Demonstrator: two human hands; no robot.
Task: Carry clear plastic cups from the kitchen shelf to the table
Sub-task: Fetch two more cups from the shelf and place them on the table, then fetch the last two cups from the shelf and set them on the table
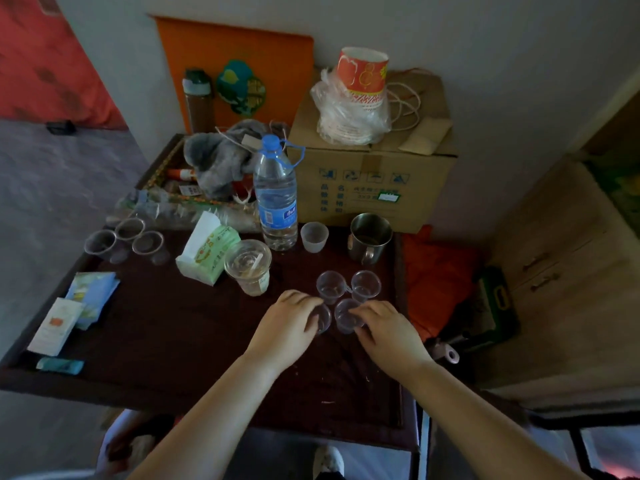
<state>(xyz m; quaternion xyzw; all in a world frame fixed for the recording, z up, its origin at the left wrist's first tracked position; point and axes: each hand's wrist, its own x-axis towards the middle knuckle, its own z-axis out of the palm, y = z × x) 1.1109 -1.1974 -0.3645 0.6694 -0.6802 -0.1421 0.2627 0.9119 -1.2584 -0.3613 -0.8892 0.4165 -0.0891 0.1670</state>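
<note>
Several small clear plastic cups stand upright in a cluster on the dark table [180, 341]. My left hand [287, 323] has its fingers closed around the near left cup [323, 318]. My right hand [388, 327] pinches the rim of the near right cup [344, 318]. Two more clear cups [330, 287] [366, 285] stand just behind, touching each other. Three other clear cups [124, 239] stand at the table's far left edge.
A water bottle [276, 195], a frosted cup [314, 236], a steel mug [370, 237], a lidded drink cup [248, 266] and a tissue pack [207, 247] stand behind. A cardboard box [370, 181] holds bagged paper cups [356, 98]. Packets [74, 310] lie left.
</note>
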